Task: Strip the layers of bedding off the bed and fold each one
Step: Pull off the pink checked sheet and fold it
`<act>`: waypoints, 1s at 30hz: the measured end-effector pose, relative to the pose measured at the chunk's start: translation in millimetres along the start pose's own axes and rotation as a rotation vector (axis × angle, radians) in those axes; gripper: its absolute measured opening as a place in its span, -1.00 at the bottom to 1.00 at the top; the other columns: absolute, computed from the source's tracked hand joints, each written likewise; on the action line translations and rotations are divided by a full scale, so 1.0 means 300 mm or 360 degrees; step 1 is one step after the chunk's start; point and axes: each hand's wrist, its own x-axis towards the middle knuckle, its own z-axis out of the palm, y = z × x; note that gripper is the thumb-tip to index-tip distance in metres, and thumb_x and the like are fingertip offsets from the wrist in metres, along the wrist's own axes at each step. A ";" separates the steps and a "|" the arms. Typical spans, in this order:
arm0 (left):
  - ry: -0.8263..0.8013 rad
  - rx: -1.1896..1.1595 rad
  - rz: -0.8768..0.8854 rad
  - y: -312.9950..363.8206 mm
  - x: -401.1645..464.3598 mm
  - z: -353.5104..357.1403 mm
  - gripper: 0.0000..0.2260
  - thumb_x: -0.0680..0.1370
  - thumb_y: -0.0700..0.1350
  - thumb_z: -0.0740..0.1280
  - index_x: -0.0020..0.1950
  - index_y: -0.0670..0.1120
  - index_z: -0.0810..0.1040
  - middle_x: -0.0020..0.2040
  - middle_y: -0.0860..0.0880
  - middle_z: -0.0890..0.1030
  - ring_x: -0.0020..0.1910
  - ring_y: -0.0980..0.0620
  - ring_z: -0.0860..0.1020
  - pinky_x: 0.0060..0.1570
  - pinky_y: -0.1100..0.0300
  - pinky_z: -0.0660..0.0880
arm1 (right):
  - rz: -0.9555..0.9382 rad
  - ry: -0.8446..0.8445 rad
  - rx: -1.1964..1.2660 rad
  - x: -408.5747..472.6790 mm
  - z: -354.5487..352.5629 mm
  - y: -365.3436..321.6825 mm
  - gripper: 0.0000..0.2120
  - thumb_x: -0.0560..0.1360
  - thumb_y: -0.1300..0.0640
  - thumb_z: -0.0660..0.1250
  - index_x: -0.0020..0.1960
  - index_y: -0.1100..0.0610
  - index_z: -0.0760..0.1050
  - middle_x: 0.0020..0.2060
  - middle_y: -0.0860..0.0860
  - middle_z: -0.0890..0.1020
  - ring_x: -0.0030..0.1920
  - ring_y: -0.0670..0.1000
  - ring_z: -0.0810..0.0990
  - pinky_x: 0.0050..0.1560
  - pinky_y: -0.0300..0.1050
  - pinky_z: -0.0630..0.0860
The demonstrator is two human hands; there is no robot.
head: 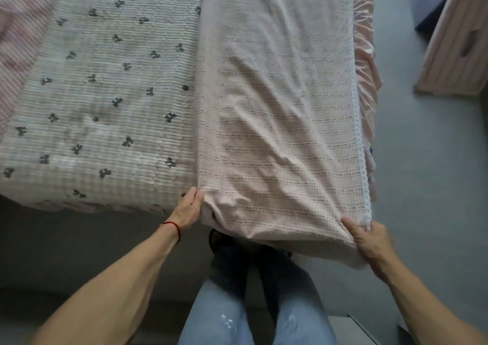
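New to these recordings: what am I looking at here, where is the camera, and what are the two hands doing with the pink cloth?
There is no machine. A person wears one camera on the head, looking down at their own arms and jeans. They stand at the foot of a bed. A pink checked sheet, folded into a long strip, lies on the bed's right part; a quilted pad with bows shows beside it. The left hand grips the strip's near left corner, and the right hand grips its near right corner by the white lace edge. A pink basket stands on the floor.
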 end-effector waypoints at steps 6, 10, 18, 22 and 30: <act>-0.0109 -0.0299 0.0143 0.067 -0.021 0.047 -0.72 0.70 0.01 0.19 -0.09 -0.04 0.61 -0.18 0.13 0.66 -0.14 0.15 0.56 -0.11 0.24 0.51 | -0.0006 0.0001 0.0147 -0.055 0.016 -0.006 -0.84 0.53 0.03 0.49 -0.18 0.05 0.62 -0.27 -0.09 0.66 -0.15 0.08 0.64 -0.07 -0.05 0.50; 0.0078 -0.0403 0.0118 0.062 -0.101 0.002 -0.91 0.61 -0.12 0.40 -0.02 -0.11 0.66 -0.21 0.01 0.64 -0.27 0.17 0.55 -0.26 0.38 0.49 | -0.0052 0.0032 0.0045 -0.077 -0.029 -0.031 -0.74 0.52 -0.05 0.50 -0.17 0.14 0.64 -0.29 -0.03 0.68 -0.22 0.09 0.63 -0.21 -0.05 0.48; 0.0722 -0.0110 -0.0041 -0.048 -0.187 -0.247 -0.96 0.64 -0.18 0.30 0.08 -0.11 0.51 -0.04 -0.11 0.62 -0.04 -0.13 0.57 -0.04 0.09 0.40 | -0.0072 0.0212 -0.0296 -0.079 -0.120 -0.021 -0.65 0.61 -0.07 0.37 -0.09 0.22 0.64 -0.25 0.23 0.67 -0.18 0.27 0.62 -0.13 0.10 0.50; 0.0676 -0.0111 -0.0168 -0.014 -0.220 -0.263 -0.71 0.64 0.11 0.28 0.18 -0.11 0.47 -0.01 -0.13 0.57 -0.04 -0.13 0.53 -0.06 0.06 0.37 | -0.0072 0.0207 -0.0291 -0.121 -0.112 -0.035 -0.67 0.59 -0.08 0.40 -0.14 0.18 0.60 -0.21 0.22 0.67 -0.16 0.25 0.62 -0.16 0.06 0.48; 0.0378 0.0002 -0.0070 -0.108 -0.220 -0.347 -0.53 0.54 0.22 0.36 -0.39 -0.09 0.42 -0.48 0.07 0.47 -0.45 0.01 0.46 -0.35 0.10 0.32 | -0.0081 -0.0033 -0.0200 -0.175 -0.171 0.039 -0.77 0.55 -0.01 0.48 -0.18 0.12 0.69 -0.36 -0.12 0.65 -0.27 -0.01 0.58 -0.16 0.10 0.58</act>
